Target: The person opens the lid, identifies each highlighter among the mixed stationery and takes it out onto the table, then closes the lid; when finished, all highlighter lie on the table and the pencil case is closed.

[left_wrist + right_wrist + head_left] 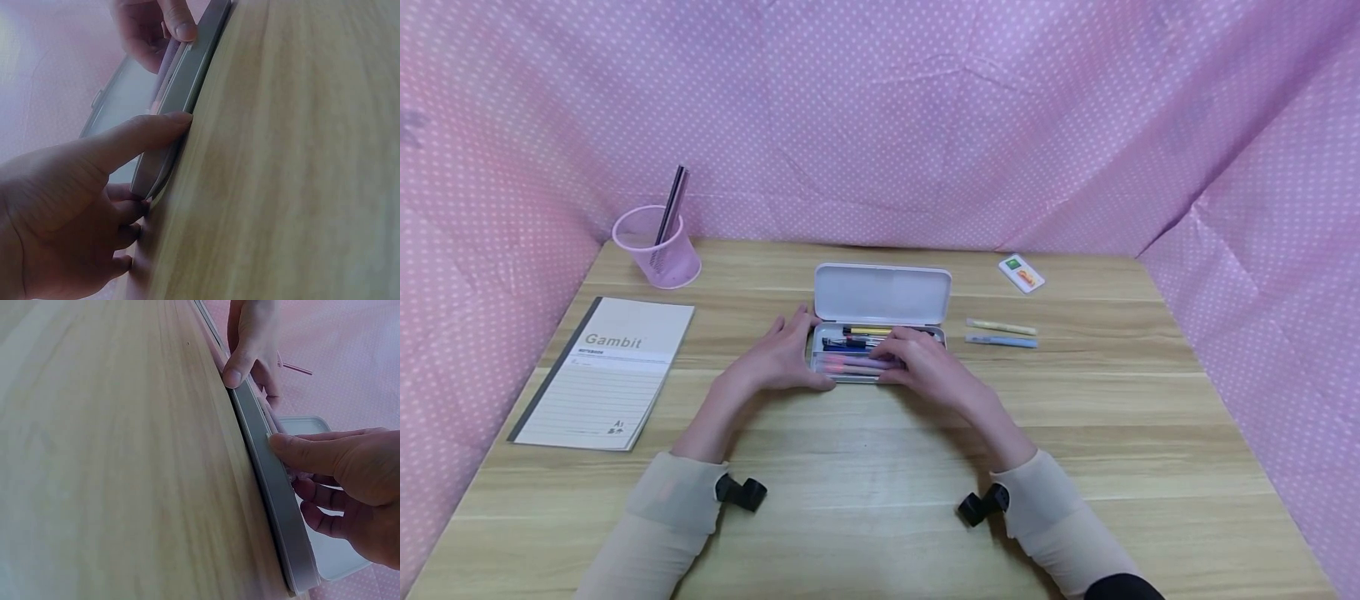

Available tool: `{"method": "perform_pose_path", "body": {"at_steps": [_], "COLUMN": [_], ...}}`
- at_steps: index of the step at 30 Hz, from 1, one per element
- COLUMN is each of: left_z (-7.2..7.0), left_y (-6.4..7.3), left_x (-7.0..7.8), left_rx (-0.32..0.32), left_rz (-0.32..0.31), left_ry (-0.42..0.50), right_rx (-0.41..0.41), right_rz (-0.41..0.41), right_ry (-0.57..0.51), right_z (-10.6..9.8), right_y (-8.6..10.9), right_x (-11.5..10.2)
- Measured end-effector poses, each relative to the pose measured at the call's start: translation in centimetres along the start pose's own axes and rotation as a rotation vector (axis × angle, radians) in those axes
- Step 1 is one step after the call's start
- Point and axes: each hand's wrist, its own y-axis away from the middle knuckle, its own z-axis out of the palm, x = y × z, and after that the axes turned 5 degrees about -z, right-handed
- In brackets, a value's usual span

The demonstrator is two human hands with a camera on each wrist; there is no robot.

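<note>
An open white pencil case (882, 293) stands mid-table, its lid tilted up at the back. Inside lie several pens, among them a yellow one (867, 331) and a purple pen (863, 361) near the front edge. My left hand (784, 354) grips the case's left end, thumb on the front wall and fingers round the end, as the left wrist view shows. Over the tray, my right hand (925, 367) pinches the purple pen, with the thumb (284, 442) at the case's front rim. That hand covers the right part of the contents.
Right of the case lie a yellow pen (1002, 326) and a blue pen (1002, 341). Behind them is a small white eraser-like block (1022, 273) with coloured print. A notebook (606, 375) lies left, below a pink cup (672, 258) holding dark sticks (672, 204).
</note>
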Motion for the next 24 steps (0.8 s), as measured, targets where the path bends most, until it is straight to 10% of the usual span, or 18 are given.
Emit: {"method": "perform_pose_path", "body": {"at_steps": [24], "left_z": [-0.03], "left_y": [0.04], "left_x": [0.04], "left_rx": [-0.002], "left_rz": [0.000], "left_ry": [0.003], "right_rx": [0.042], "right_rz": [0.009], "right_ry": [0.015], "right_z": [-0.47], "right_y": [0.21], "right_x": [0.20]}}
